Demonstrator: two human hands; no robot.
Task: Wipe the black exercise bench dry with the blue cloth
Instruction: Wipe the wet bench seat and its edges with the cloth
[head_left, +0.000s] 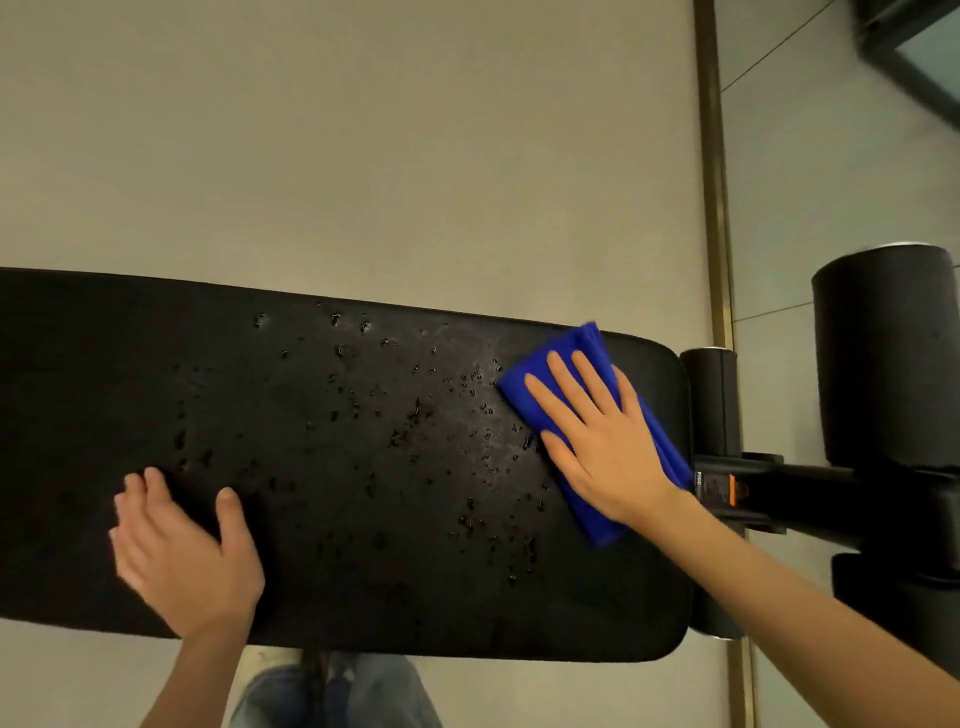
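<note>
So the black bench pad (311, 467) runs left to right across the view, water droplets (415, 410) scattered over its middle. The right hand (597, 431) lies flat, fingers spread, pressing the folded blue cloth (582, 348) down near the pad's right end, just short of the rounded edge. Cloth's far corner nearly reaches the back edge. The left hand (182, 551) rests open on the pad near the front edge, holding nothing. Lots of wet pad between the 2 hands. Foam rollers (883, 353) sit past the right end.
</note>
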